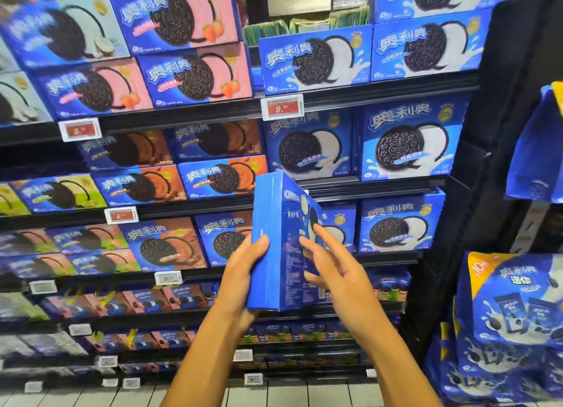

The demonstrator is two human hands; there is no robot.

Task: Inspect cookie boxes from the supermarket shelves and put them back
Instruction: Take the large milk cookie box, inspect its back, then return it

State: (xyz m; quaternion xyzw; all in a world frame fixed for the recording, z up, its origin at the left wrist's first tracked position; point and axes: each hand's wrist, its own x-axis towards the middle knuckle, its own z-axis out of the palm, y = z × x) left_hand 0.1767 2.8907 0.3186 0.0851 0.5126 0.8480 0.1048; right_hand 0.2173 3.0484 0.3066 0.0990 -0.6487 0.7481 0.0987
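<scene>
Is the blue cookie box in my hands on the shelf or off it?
Off the shelf. The left hand grips the blue cookie box upright, in front of the shelves, and the right hand touches its face.

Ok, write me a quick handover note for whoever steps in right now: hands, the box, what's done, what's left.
Left hand: grips the blue cookie box at its lower left edge, thumb on the narrow side.
Right hand: open, fingers spread against the box's printed face.
Box: off the shelf, upright, turned edge-on in front of the blue-and-white boxes.
Done: box taken out, being looked over.
Left: finish checking it, then return it to the shelf; the exact slot is hidden behind the box.
</scene>
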